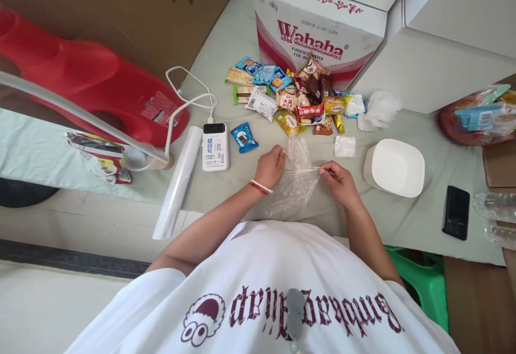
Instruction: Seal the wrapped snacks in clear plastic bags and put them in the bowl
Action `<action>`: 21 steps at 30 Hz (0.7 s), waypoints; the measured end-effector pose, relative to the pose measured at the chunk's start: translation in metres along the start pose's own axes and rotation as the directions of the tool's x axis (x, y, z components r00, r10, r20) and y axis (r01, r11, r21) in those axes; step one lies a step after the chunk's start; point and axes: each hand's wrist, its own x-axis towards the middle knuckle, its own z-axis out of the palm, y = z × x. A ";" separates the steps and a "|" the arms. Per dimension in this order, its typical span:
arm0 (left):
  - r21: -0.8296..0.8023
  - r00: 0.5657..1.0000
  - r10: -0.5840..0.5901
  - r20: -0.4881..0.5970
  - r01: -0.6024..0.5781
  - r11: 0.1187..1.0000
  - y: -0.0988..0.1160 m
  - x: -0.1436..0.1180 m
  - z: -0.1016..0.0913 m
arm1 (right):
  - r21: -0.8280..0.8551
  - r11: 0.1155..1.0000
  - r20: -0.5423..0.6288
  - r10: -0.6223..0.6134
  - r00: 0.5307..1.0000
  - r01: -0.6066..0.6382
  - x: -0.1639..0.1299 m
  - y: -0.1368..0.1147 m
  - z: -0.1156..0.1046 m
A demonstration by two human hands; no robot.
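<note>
1. While both hands work at the near edge of the surface [226, 182], clear plastic bag [296, 179] held stretched between them: left hand [271, 167] closed on its left rim, right hand [338, 182] pinching its right rim, hands apart with the film taut across the gap.
2. Step judged: opening or spreading the bag mouth. Next move likely calls for a steady two-sided hold so the thin film neither slips nor tears.
3. Snack packets [294, 98] heaped toward the far edge, against the Wahaha box [318, 31]; one blue packet [244, 137] apart, beside the power bank [215, 147].
4. Open room: bare strip between bag and heap. White bowl [394, 167] close on the right, phone [456, 211] near the near-right edge, film roll [177, 182] overhanging the near edge at left.
</note>
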 end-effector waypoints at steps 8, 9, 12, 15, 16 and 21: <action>-0.304 0.973 -0.150 -0.175 0.092 0.948 -0.022 -0.015 -0.006 | -0.064 0.997 -0.018 0.041 0.999 -0.042 -0.026 0.014 -0.028; -0.312 0.975 -0.152 -0.165 0.094 0.945 -0.021 -0.017 -0.005 | -0.101 0.995 -0.010 0.019 1.000 -0.020 -0.025 0.012 -0.028; -0.321 0.987 -0.127 -0.102 0.088 0.943 -0.014 -0.024 0.000 | -0.206 0.974 0.010 -0.091 0.996 0.091 -0.012 0.002 -0.015; -0.320 0.995 -0.092 -0.041 0.074 0.945 -0.009 -0.028 0.003 | -0.203 0.972 0.035 -0.112 0.993 0.117 0.011 -0.004 0.008; -0.310 0.995 -0.087 -0.045 0.069 0.948 -0.009 -0.029 0.002 | -0.162 0.983 0.020 -0.083 0.996 0.085 0.018 -0.004 0.013; -0.152 0.972 -0.107 -0.209 0.076 0.985 -0.030 -0.023 -0.015 | 0.186 0.974 -0.226 0.169 0.959 -0.128 0.044 0.005 0.003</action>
